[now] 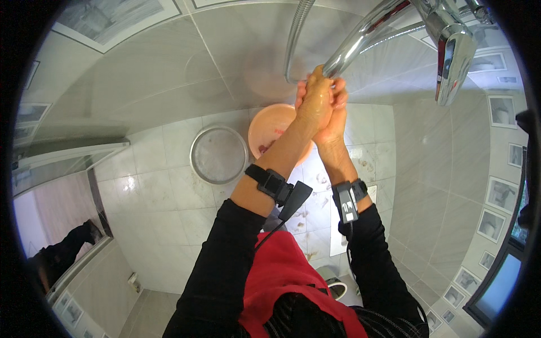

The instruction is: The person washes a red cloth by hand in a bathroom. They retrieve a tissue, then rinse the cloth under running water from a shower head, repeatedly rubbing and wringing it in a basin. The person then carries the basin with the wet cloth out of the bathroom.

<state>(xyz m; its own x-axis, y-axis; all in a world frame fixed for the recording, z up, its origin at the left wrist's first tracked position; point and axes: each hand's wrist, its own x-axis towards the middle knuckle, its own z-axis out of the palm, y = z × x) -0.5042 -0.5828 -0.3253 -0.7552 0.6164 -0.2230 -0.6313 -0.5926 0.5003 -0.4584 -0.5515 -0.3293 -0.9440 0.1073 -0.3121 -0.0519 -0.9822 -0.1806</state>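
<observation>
Directly below the outlet of a chrome tap spout [353, 42], my hands are pressed together. The wet back of my left hand [315, 99] faces up, and its fingertips are partly hidden by the spout. My right hand [331, 129] lies against it from below, with fingers curled around its sides. No object shows in either hand. Beneath them on the floor stands an orange plastic basin [268, 120] with some dark reddish pieces inside, partly covered by my left forearm. A round shallow metal pan [219, 155] sits left of the basin.
A chrome tap lever [454, 67] and a flexible metal hose [296, 38] are near the spout. Tiled wall [253, 46] rises just beyond my hands. Dirt marks the white floor tiles [186, 186]. At left is a glass-framed opening [72, 156]. Devices with cables [291, 198] are strapped to both wrists.
</observation>
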